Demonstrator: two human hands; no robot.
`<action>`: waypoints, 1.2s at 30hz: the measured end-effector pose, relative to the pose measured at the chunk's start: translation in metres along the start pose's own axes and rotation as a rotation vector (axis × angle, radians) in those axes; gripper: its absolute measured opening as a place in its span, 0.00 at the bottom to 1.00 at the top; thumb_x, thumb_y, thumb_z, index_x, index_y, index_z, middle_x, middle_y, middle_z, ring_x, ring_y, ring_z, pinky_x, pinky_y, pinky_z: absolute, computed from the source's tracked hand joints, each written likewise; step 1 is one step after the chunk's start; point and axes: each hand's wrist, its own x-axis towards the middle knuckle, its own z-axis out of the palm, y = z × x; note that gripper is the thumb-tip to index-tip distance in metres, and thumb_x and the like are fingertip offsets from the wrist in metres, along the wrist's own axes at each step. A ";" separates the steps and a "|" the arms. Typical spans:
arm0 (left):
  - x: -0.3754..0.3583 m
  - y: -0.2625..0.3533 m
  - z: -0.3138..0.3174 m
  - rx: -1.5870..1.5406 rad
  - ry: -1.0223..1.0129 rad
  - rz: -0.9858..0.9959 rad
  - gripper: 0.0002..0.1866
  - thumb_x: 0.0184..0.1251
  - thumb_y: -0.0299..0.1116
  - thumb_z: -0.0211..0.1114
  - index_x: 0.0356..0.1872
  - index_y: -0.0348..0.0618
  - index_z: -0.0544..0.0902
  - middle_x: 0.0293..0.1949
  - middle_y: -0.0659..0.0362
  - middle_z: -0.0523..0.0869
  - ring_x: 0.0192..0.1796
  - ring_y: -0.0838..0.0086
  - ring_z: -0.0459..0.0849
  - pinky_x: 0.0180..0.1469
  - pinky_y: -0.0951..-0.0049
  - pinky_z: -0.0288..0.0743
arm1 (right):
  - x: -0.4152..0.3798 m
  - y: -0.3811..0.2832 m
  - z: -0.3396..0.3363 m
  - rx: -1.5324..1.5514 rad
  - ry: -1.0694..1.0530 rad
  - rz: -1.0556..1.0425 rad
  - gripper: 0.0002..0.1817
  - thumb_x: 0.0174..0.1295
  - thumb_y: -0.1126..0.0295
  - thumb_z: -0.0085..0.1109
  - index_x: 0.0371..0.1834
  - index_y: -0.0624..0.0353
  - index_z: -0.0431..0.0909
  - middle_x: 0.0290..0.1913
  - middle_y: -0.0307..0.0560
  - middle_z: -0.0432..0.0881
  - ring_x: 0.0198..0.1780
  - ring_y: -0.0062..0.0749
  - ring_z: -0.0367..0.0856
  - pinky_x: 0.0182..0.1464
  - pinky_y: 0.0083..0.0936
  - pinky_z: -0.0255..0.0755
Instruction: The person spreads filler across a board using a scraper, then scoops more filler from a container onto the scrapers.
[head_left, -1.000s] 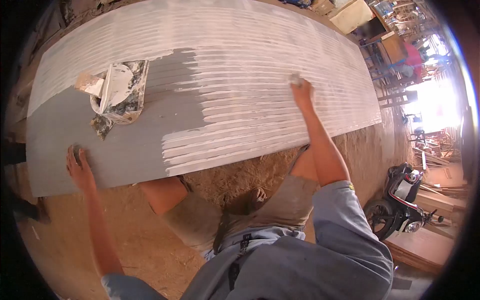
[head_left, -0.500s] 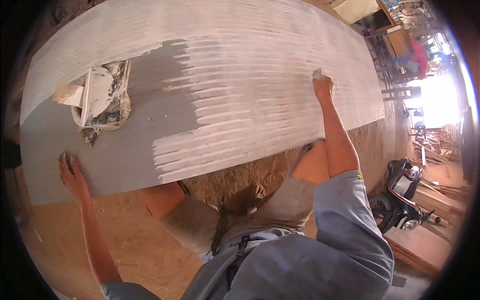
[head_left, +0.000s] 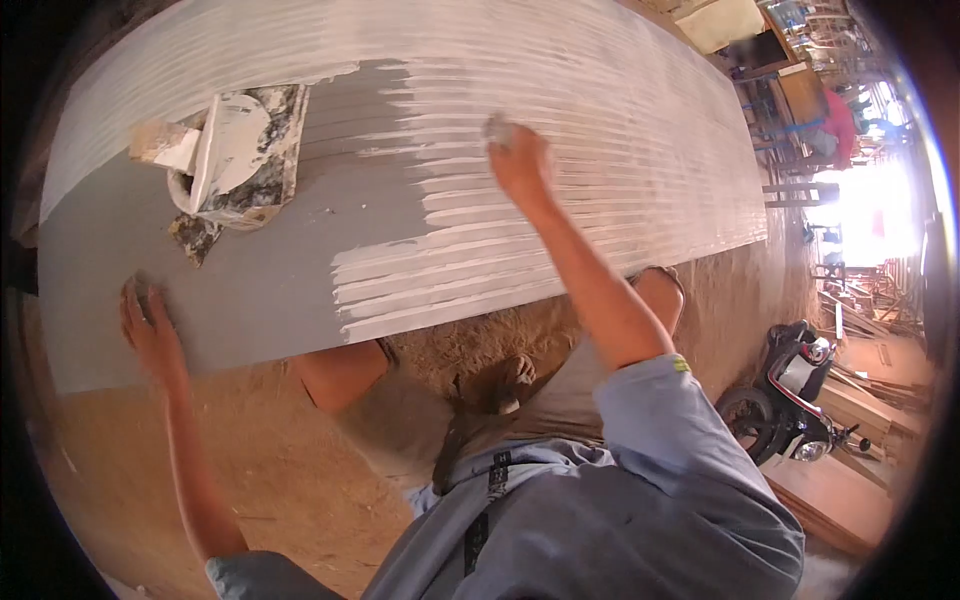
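Note:
My right hand (head_left: 522,165) is closed on a small flat putty scraper (head_left: 496,128), held at the white-streaked part of a large grey board (head_left: 260,290). Near the board's left front edge rests my left hand (head_left: 155,335), its fingers curled about a small dark piece I cannot make out. Farther in on the bare grey area stands a smeared putty container (head_left: 268,200) with white paste (head_left: 240,145) on its top. A wooden-handled tool (head_left: 165,145) leans at its left side, and a stained triangular scrap (head_left: 195,238) lies in front.
Beneath the board's front edge are my knees and the brown dirt floor (head_left: 290,480). A parked motorbike (head_left: 790,400) stands at the right, beside stacked planks (head_left: 870,400). Beyond the board's far right end are wooden furniture (head_left: 800,95) and a person in red (head_left: 838,125).
My right hand has swept left across the streaked surface with the scraper. My left hand stays at the board's left edge. The whole view has shifted slightly.

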 end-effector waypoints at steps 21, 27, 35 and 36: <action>0.009 -0.031 0.024 -0.059 0.046 0.087 0.27 0.81 0.48 0.51 0.70 0.39 0.71 0.70 0.47 0.72 0.73 0.53 0.68 0.74 0.55 0.59 | 0.070 0.343 -0.132 0.178 0.210 0.294 0.14 0.58 0.60 0.66 0.32 0.62 0.86 0.22 0.38 0.76 0.29 0.21 0.71 0.33 0.26 0.67; 0.010 -0.016 0.017 -0.021 0.021 0.055 0.28 0.81 0.47 0.50 0.70 0.35 0.71 0.70 0.45 0.72 0.72 0.51 0.68 0.73 0.56 0.60 | 0.082 0.336 -0.123 -0.082 0.339 0.336 0.21 0.57 0.50 0.63 0.31 0.61 0.85 0.29 0.56 0.85 0.35 0.49 0.84 0.40 0.43 0.73; 0.009 -0.029 0.019 -0.111 0.008 0.110 0.28 0.82 0.45 0.49 0.70 0.31 0.69 0.71 0.42 0.70 0.73 0.51 0.67 0.74 0.59 0.58 | 0.087 0.331 -0.124 -0.283 0.284 0.371 0.22 0.59 0.48 0.61 0.37 0.58 0.86 0.38 0.61 0.86 0.44 0.60 0.84 0.47 0.50 0.75; 0.010 -0.031 0.019 -0.109 -0.005 0.106 0.28 0.82 0.45 0.49 0.70 0.31 0.69 0.71 0.42 0.70 0.73 0.51 0.67 0.74 0.59 0.58 | 0.084 0.328 -0.122 -0.291 0.273 0.373 0.22 0.59 0.48 0.61 0.37 0.58 0.86 0.38 0.61 0.86 0.44 0.60 0.84 0.47 0.50 0.75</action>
